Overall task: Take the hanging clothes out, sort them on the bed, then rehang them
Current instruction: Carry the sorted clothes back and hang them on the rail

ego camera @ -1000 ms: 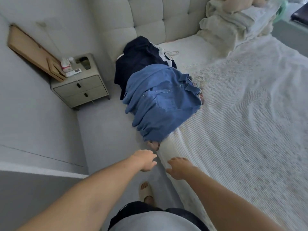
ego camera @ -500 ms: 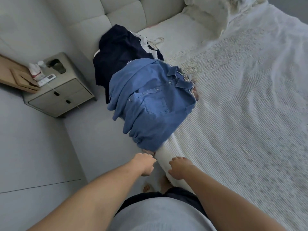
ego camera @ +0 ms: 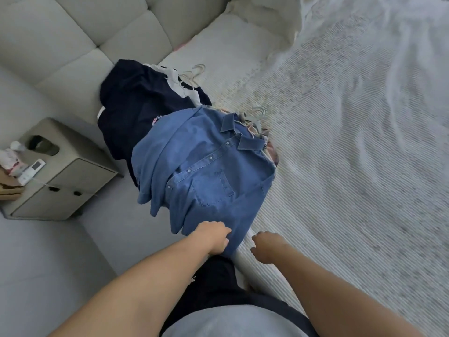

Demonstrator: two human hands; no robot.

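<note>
Blue denim button-up shirt [ego camera: 206, 176] tops clothes pile at bed [ego camera: 352, 166] edge, hem overhanging. Left hand [ego camera: 215, 237] grasping hem; right hand [ego camera: 266, 246] loosely curled, holding nothing. Best lift by collar, keeping hanger seated.

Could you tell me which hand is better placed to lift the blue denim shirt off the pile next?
Left. The left hand already touches the blue denim shirt at its hem, while the right hand hovers beside it over the bed edge.
</note>
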